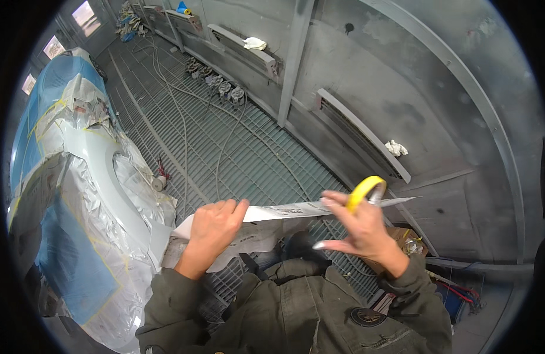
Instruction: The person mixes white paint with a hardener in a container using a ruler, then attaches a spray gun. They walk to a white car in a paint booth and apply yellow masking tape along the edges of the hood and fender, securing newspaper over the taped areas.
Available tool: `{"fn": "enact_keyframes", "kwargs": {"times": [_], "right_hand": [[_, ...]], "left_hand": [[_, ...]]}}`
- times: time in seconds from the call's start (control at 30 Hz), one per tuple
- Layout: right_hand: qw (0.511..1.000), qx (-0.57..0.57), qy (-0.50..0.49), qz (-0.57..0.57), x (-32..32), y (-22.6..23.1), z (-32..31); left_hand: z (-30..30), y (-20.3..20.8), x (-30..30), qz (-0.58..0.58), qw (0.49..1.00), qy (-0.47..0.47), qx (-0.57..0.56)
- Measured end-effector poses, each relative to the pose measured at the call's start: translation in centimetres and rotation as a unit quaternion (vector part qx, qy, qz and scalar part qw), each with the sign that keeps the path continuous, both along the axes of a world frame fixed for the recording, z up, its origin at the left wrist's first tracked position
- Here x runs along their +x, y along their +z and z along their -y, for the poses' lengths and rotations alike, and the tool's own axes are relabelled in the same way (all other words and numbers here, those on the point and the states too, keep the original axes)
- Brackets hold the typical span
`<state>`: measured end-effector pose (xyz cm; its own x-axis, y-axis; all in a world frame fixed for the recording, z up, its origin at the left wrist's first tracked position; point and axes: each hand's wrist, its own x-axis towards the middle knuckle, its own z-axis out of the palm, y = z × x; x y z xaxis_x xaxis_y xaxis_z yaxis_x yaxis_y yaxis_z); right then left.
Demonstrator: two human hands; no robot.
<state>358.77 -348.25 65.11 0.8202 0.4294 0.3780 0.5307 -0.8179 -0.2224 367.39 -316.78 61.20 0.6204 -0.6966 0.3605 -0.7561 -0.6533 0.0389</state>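
Observation:
Stretched across in front of me is a long strip of printed masking paper (284, 211), its lower part hanging down in folds. My left hand (216, 230) is closed over the paper's upper edge, near its left end. A roll of yellow masking tape (363, 192) sits on the fingers of my right hand (364, 230). That hand is at the right part of the strip, its thumb held apart and slightly blurred; whether its fingertips touch the paper is unclear. Beyond the hand, the strip tapers to a thin point.
A car (101, 171) covered in plastic film and paper, with a bare pale panel, stands at left. Hoses (225, 138) cross the grated floor (142, 88). Sanders (225, 88) line the grey wall (372, 65). A cardboard box (405, 236) is at right.

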Motion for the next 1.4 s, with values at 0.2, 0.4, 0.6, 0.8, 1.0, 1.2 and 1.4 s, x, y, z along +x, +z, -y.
{"fn": "enact_keyframes", "kwargs": {"times": [0.2,0.4,0.6,0.8,1.0,1.2,1.4], "right_hand": [[0.997,0.026,0.076,0.021,9.6,-6.5,-2.9],[0.975,0.053,0.216,0.011,20.0,-6.2,-2.2],[0.951,0.131,0.279,0.02,28.9,-7.0,0.0],[0.954,0.154,0.25,-0.059,33.5,-6.6,1.7],[0.965,0.164,0.152,-0.137,34.1,-11.5,4.0],[0.914,0.26,-0.093,-0.299,32.8,-19.3,9.1],[0.798,0.325,-0.361,-0.356,24.8,-32.6,21.5]], "left_hand": [[-4.4,0.8,4.4,0.015,0.996,0.032,0.079],[-4.9,1.8,10.2,0.031,0.993,0.067,0.097],[-2.9,3.8,17.3,0.04,0.99,0.07,0.115],[-3.0,4.4,21.1,-0.004,0.99,0.084,0.116],[-4.4,5.2,25.4,0.033,0.986,0.069,0.146],[-14.7,5.1,27.0,0.003,0.977,0.207,0.057],[-28.2,3.3,28.9,0.112,0.938,0.326,-0.04]]}}
